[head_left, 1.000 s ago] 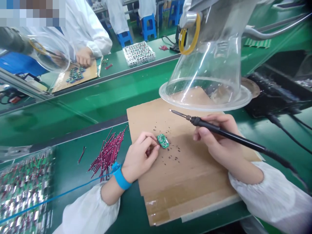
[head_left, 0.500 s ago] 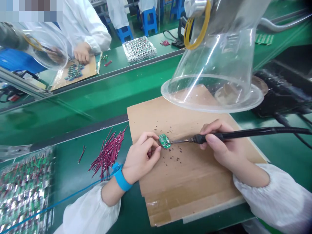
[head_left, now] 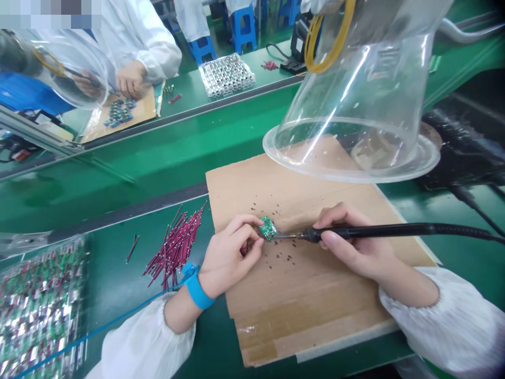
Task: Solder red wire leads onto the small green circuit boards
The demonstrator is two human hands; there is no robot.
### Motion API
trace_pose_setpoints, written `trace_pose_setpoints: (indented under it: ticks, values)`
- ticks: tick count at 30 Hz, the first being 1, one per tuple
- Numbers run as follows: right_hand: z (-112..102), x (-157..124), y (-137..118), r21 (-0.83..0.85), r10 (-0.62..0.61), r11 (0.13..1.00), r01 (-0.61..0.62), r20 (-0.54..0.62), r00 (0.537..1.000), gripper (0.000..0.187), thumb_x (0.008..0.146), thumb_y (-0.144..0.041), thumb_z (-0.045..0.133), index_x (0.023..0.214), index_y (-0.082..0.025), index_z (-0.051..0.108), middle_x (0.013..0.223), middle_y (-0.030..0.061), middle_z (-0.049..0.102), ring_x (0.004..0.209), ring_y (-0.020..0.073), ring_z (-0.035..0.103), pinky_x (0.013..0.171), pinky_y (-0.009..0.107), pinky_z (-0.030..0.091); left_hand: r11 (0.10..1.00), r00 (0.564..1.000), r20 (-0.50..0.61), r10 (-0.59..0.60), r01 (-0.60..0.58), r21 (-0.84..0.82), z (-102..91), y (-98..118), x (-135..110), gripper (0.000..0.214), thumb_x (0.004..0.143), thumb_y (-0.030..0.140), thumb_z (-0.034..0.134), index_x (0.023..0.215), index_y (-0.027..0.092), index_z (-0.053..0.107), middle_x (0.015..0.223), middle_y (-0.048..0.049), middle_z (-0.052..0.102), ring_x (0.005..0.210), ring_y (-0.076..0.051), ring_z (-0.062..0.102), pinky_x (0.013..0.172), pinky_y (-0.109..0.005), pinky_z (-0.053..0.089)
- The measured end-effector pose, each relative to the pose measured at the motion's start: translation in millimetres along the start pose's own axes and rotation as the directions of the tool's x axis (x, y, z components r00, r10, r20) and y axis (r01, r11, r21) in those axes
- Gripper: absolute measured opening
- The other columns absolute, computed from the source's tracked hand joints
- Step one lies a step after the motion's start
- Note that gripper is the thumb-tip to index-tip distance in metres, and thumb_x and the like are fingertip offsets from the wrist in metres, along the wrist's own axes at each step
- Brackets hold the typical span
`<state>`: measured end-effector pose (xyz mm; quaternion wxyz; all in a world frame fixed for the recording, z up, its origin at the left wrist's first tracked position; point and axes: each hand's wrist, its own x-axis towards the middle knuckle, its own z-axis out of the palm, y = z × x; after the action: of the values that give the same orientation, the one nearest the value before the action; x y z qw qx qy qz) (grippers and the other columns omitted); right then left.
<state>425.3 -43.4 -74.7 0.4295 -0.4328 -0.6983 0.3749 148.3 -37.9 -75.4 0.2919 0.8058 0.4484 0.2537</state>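
The circuit board [head_left: 269, 228] is green, the soldering iron [head_left: 374, 231] black-handled — the cardboard [head_left: 292, 295] brown, speckled dark.

Matt cardbd sheet [head_left: 315, 284], glossy plstc hood [head_left: 355, 105], metal solder-iron tip [head_left: 290, 236]

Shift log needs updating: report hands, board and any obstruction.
Left hand at green circuit board, grip unclear. Right hand holding soldering iron, tip at board's lower right edge. Nothing visibly blocking; clear hood sits beyond board.
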Motion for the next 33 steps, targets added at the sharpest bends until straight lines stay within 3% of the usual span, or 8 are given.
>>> trace_pose_setpoints:
  ticks: [12,33]
  values:
    - [-0.4,0.3,-0.6,-0.033,-0.022,0.999,0.023,0.046,0.999,0.006,0.095,-0.025,0.063,0.101,-0.026,0.061,0.081,0.0024,0.067,0.067,0.0168,0.063,0.057,0.03,0.047,0.999,0.999,-0.007,-0.047,0.047,0.002,1.7,2.2,0.4,0.015,0.095,0.016,0.059,0.081,0.019,0.055,0.123,0.0015,0.065,0.057,-0.005,0.047,0.061,-0.025,0.044]
    - [-2.0,-1.0,2.4,-0.062,-0.022,0.998,0.028,0.102,0.995,0.011,0.093,-0.023,0.064,0.101,-0.027,0.058,0.081,-0.0002,0.062,0.066,0.0153,0.059,0.059,0.029,0.046,0.998,0.998,-0.005,-0.058,0.058,-0.006,2.0,1.4,0.6,0.014,0.093,0.015,0.061,0.081,0.018,0.056,0.123,0.0014,0.065,0.054,-0.004,0.044,0.06,-0.025,0.042]
